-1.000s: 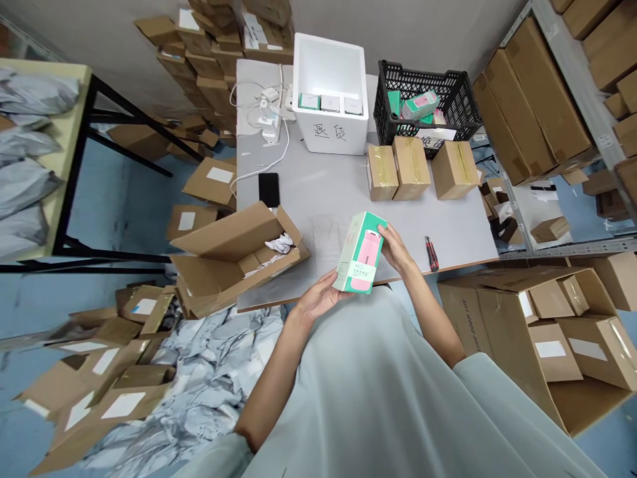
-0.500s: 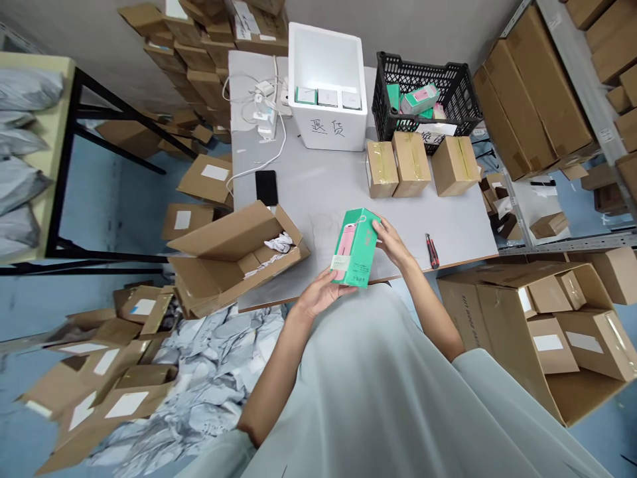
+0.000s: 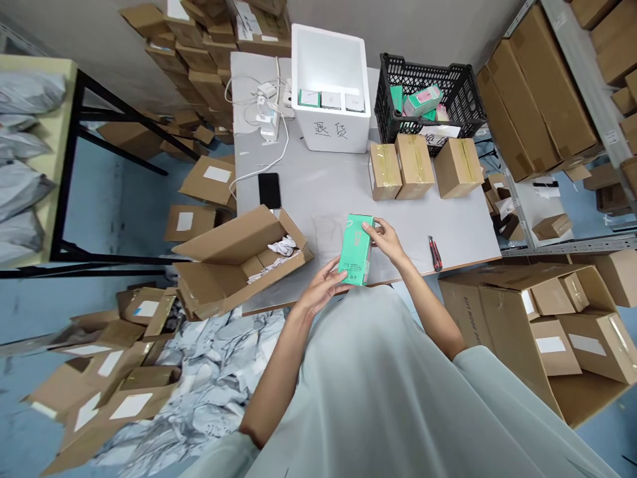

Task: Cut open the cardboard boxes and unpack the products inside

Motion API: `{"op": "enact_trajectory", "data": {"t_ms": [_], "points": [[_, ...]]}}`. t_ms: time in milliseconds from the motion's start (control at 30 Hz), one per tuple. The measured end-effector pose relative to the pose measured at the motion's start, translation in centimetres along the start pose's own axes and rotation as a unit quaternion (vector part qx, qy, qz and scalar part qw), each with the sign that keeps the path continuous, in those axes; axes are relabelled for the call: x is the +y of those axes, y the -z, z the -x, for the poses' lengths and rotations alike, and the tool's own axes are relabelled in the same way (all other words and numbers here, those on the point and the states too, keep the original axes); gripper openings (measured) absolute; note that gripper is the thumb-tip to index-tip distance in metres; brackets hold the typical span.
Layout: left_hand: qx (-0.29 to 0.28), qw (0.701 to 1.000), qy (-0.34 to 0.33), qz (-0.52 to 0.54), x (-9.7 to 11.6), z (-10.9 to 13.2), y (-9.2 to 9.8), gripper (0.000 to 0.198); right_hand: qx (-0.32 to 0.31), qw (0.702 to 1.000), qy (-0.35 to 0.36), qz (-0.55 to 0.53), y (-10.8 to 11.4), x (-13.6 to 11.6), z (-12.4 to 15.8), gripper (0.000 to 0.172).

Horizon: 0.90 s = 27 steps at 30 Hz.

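Observation:
I hold a small green product box (image 3: 356,248) over the near edge of the grey table (image 3: 323,186). My left hand (image 3: 322,288) grips its lower end from below. My right hand (image 3: 384,239) holds its upper right edge with the fingers curled on it. A plain green side of the box faces me. An opened brown carton (image 3: 239,262) with crumpled white paper inside lies on the table's left edge, just left of my hands.
Three taped brown boxes (image 3: 416,166) stand at the back right, before a black crate (image 3: 428,93) with green boxes. A white foam bin (image 3: 331,86), a black phone (image 3: 269,190) and a red cutter (image 3: 434,253) are on the table. Cartons and grey mailers litter the floor.
The green box has been turned in my hands: its pink-printed face has rotated away and a plain green side now faces me. Both hands kept their hold.

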<state>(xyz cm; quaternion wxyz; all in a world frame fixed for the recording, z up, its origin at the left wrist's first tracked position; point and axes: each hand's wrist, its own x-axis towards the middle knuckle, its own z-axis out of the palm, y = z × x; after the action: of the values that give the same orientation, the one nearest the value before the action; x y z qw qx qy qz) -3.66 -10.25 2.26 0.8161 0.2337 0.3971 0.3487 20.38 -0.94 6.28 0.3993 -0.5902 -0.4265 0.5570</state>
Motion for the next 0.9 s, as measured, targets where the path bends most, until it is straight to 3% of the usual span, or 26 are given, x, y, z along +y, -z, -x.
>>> {"op": "enact_trajectory", "data": {"t_ms": [100,233,400,567,733,833,900], "points": [[-0.018,0.999,-0.010,0.048,0.1,-0.1,0.3,0.077,-0.030,0.999,-0.013,-0.036,0.1,-0.2,0.4,0.080],[-0.040,0.994,-0.020,0.103,0.6,-0.8,0.3,0.066,-0.164,0.984,-0.025,-0.068,-0.2,0.9,2.0,0.071],[-0.014,0.998,-0.029,0.045,2.2,-2.4,0.4,0.068,-0.230,0.963,-0.085,-0.108,-0.6,3.6,3.3,0.091],[0.052,0.990,-0.061,-0.115,4.2,-4.0,0.4,0.079,-0.203,0.971,-0.068,-0.106,-0.1,4.2,2.3,0.086],[0.075,0.977,-0.091,-0.177,6.3,-6.5,-0.2,0.092,-0.200,0.973,0.009,-0.117,0.0,2.2,-0.5,0.090],[0.105,0.969,-0.129,-0.180,9.1,-8.6,-0.7,0.100,-0.178,0.977,0.045,-0.113,0.0,-0.1,-3.5,0.095],[0.112,0.966,-0.161,-0.171,12.0,-10.5,-1.1,0.100,-0.166,0.978,0.058,-0.108,-0.2,-2.2,-6.2,0.100]]}}
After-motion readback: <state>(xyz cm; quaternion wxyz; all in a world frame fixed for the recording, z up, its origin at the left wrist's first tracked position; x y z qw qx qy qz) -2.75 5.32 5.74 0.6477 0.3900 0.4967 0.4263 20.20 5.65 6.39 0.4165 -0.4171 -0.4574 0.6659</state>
